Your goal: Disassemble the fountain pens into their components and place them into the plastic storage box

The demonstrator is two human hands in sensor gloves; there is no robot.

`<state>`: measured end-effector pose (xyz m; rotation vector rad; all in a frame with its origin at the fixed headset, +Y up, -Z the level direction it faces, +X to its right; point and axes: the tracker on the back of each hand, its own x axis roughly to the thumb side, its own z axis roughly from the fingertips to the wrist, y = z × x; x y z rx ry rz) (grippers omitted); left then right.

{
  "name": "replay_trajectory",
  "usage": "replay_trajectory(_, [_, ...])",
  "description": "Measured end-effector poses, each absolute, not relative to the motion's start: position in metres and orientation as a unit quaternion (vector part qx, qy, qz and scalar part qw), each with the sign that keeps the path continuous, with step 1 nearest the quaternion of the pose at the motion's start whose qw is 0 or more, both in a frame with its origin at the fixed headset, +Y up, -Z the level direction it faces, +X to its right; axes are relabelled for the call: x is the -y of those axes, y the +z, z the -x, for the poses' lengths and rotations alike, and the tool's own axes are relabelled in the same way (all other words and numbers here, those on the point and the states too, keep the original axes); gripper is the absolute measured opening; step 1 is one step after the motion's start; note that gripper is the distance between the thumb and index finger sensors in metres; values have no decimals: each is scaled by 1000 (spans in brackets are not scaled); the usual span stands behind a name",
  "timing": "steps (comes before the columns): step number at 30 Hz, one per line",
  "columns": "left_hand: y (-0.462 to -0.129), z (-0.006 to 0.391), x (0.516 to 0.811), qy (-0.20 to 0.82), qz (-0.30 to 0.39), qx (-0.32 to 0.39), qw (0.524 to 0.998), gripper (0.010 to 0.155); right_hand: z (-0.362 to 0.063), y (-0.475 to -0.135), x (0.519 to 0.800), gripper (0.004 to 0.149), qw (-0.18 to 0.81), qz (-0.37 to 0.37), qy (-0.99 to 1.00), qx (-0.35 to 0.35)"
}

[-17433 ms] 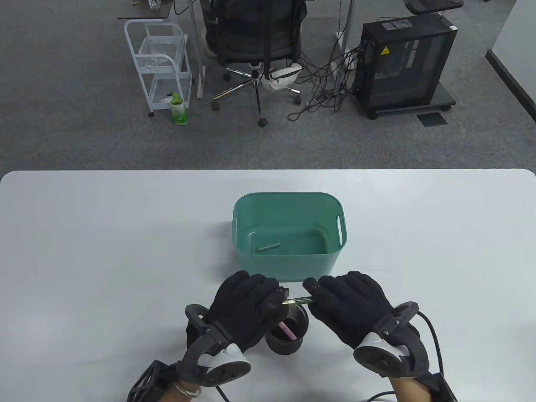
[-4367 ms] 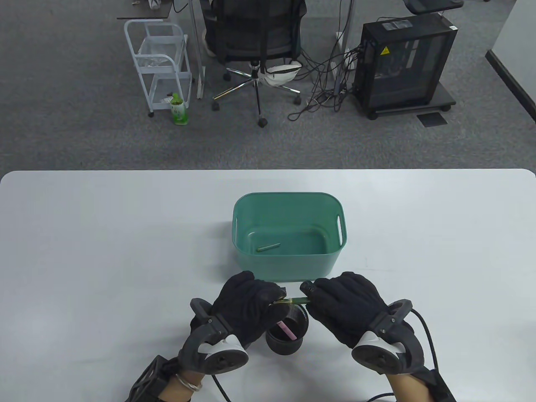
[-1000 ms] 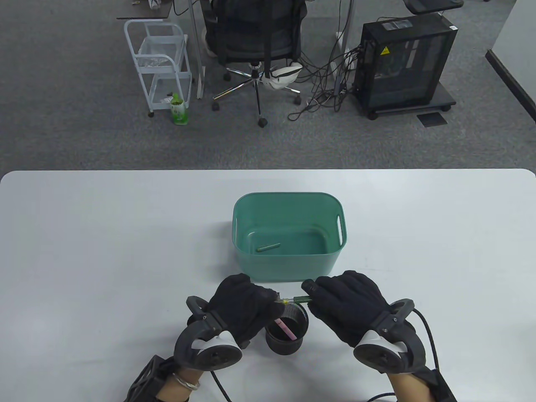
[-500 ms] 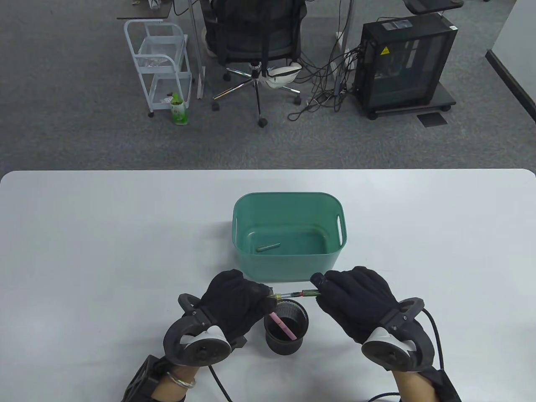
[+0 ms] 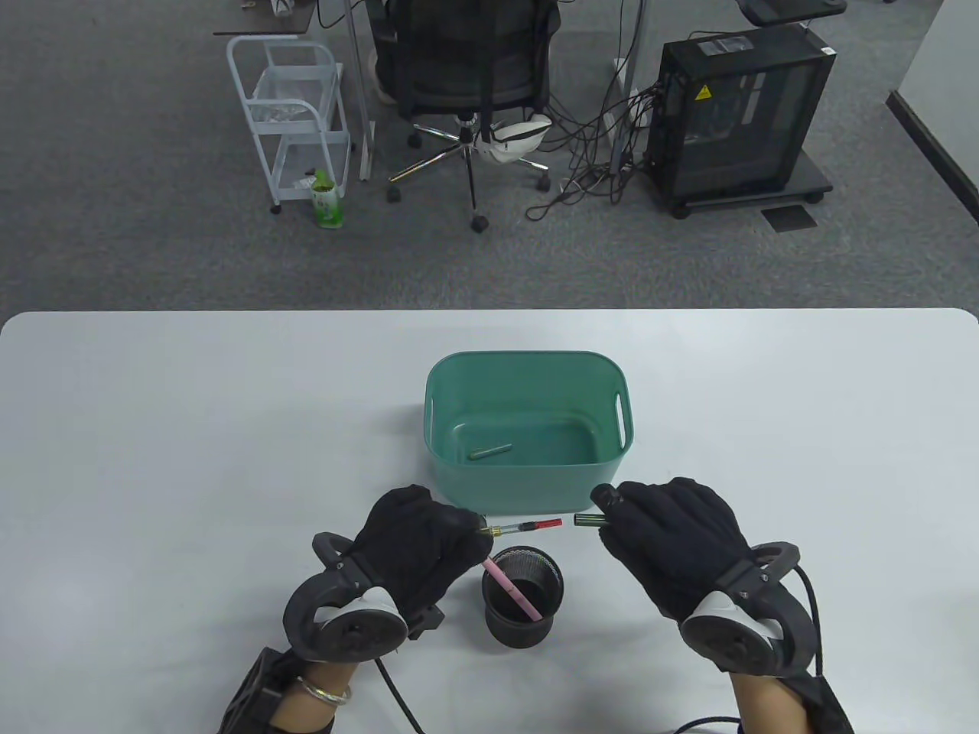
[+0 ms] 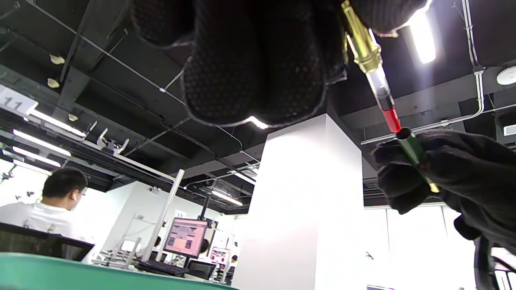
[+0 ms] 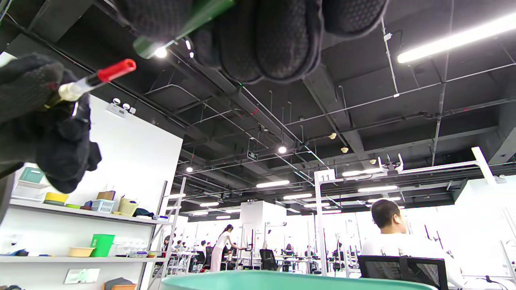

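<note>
Left hand (image 5: 417,535) pinching nib end with red-tipped ink tube (image 5: 528,525) sticking out. Right hand (image 5: 673,535) gripping green barrel (image 5: 586,520), just clear of tube. Green piece (image 5: 489,451) already in teal box (image 5: 528,489). Both halves still to drop; pink pen (image 5: 511,587) waiting in mesh cup (image 5: 522,612), so early days imo.

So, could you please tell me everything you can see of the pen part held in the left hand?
The inner pen section is a slim rod: a gold-coloured collar by the fingers, a clear tube, then a red end. It looks like plastic and metal. The left hand pinches its collar end; it lies roughly level above the black mesh cup, red tip toward the green barrel in the right hand, apart from it.
</note>
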<state>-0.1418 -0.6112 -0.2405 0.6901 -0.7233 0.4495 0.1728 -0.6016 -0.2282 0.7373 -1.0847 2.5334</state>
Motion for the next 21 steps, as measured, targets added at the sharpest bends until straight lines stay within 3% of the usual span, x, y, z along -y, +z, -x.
replay_trajectory(10, [-256, 144, 609, 203, -300, 288, 887, 50, -174, -227, 600, 44, 158, -254, 876, 379])
replay_trajectory(21, [-310, 131, 598, 166, -217, 243, 931, 50, -180, -221, 593, 44, 173, -251, 867, 393])
